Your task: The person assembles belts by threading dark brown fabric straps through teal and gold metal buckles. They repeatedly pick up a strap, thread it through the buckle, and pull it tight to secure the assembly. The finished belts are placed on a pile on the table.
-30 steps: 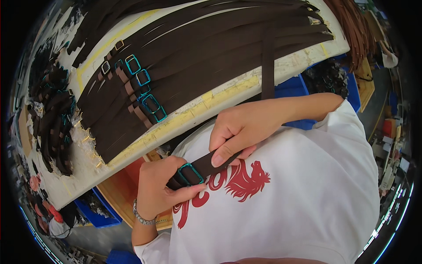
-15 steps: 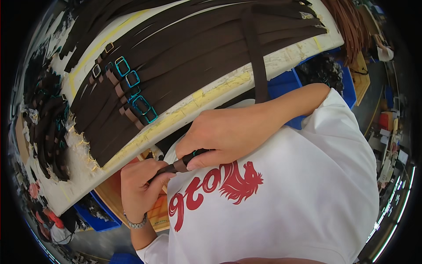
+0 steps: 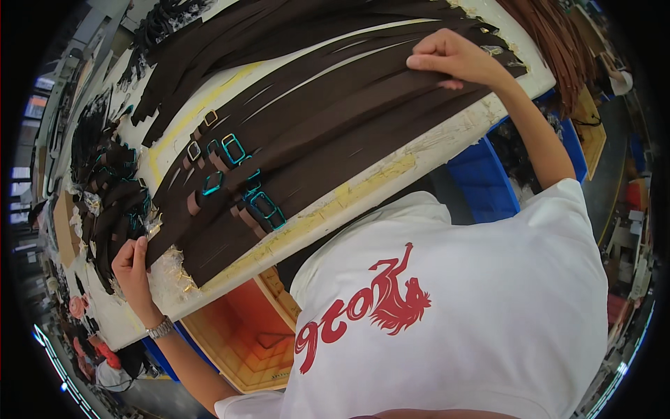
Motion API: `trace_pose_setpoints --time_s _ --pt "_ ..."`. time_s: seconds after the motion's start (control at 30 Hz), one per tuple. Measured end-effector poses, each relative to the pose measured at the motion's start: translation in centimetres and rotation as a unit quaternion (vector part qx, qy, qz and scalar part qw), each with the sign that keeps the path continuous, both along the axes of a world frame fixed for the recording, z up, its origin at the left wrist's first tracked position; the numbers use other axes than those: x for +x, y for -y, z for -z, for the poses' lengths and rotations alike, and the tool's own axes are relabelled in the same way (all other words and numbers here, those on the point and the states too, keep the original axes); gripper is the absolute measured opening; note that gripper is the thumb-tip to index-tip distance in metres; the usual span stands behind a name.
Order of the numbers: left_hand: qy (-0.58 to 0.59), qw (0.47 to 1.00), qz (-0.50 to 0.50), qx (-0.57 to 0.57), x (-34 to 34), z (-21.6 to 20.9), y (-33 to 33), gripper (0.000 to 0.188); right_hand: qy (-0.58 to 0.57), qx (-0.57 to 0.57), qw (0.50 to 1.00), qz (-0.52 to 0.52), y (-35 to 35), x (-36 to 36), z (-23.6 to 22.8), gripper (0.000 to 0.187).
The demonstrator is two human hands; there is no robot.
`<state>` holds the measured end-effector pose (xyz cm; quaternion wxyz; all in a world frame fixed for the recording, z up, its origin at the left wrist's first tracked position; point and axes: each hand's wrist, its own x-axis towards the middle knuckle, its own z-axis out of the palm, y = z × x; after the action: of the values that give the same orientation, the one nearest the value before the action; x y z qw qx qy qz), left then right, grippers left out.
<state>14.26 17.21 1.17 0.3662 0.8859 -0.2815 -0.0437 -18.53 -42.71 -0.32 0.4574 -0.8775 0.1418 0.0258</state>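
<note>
Pale tabletop, partly hidden; left fingers and right fingers pinched on dark strap

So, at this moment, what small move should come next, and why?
Probably lower the brown strap flat onto the layered straps: the left grip and right grip hold it stretched out across them, and its teal buckle appears close to the other buckles, so little sideways shifting seems needed.

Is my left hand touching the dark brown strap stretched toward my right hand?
Touching: the head view shows the left hand pinching the dark brown strap, which emerges from its grip.
</note>
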Motion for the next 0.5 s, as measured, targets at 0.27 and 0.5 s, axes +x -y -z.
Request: trace_pose_setpoints --time_s 0.27,0.5 --pt "0.231 0.972 0.008 0.038 8.2 4.7 5.2 0.045 0.207 -0.493 0.803 0.264 18.5 -5.4 -1.0 0.040" --pt "0.353 0.903 0.074 0.235 9.7 11.7 10.5 0.043 0.080 -0.644 0.726 0.229 28.9 -4.6 8.2 0.027"
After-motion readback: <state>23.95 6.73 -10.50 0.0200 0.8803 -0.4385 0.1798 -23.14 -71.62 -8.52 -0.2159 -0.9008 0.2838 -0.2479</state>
